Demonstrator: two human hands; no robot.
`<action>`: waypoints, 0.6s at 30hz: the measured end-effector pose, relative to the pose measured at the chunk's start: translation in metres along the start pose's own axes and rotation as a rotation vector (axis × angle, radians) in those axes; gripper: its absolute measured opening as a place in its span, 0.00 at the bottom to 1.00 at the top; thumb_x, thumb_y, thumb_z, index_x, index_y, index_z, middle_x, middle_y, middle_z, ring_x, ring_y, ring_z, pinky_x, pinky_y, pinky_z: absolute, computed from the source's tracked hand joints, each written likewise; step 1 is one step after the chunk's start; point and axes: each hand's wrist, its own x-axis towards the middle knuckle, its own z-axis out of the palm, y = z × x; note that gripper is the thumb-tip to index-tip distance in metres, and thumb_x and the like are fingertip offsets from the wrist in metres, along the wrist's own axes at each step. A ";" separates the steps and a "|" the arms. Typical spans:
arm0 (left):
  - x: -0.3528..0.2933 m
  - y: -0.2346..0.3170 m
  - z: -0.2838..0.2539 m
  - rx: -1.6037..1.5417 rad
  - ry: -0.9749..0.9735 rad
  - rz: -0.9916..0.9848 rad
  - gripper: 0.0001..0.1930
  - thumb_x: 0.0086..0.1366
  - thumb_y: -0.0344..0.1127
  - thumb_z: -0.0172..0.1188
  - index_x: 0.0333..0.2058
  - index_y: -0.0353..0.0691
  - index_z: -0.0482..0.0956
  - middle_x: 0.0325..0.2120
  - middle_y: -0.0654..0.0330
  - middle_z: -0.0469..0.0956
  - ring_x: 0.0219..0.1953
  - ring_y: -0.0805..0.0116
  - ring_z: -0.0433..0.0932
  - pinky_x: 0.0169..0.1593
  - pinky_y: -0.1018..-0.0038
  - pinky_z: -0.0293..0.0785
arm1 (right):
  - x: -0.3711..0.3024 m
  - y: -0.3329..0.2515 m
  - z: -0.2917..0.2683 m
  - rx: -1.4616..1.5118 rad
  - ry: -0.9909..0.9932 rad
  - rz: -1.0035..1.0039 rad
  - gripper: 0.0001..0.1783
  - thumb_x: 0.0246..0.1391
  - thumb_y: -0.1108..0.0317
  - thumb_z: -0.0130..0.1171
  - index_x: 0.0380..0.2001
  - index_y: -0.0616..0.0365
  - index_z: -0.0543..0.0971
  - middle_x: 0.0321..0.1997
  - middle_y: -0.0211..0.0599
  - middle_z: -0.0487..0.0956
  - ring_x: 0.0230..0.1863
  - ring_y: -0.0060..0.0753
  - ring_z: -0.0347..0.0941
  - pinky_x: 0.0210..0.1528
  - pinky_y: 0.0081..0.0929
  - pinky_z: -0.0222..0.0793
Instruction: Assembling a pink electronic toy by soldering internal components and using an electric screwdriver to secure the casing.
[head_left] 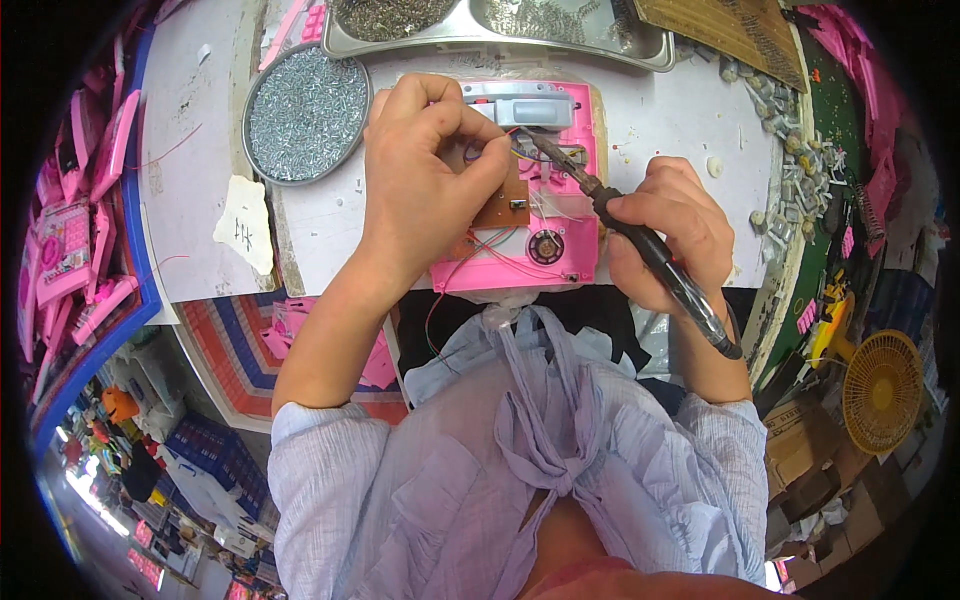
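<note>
Fingers (655, 210) of the right hand (690, 230) grip the soldering iron (668, 272); its long axis slants up-left, tip just beside the left hand (430, 165). Left thumb and forefinger meet; whether they hold wire cannot be told. Nearer this hand, a flat brown circuit board (495, 212) overlies smooth pink plastic casing (500, 280).

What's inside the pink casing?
A brown circuit board, wires, a round speaker-like part and a grey block. The left hand and soldering iron cover parts; what's beneath them can't be seen.
</note>
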 end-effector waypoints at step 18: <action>-0.002 -0.002 0.006 0.022 0.048 0.027 0.04 0.47 0.31 0.70 0.23 0.42 0.83 0.34 0.61 0.73 0.40 0.59 0.71 0.47 0.64 0.64 | 0.001 0.000 -0.012 -0.134 -0.136 -0.052 0.22 0.28 0.77 0.68 0.36 0.54 0.81 0.18 0.30 0.64 0.21 0.37 0.63 0.28 0.33 0.62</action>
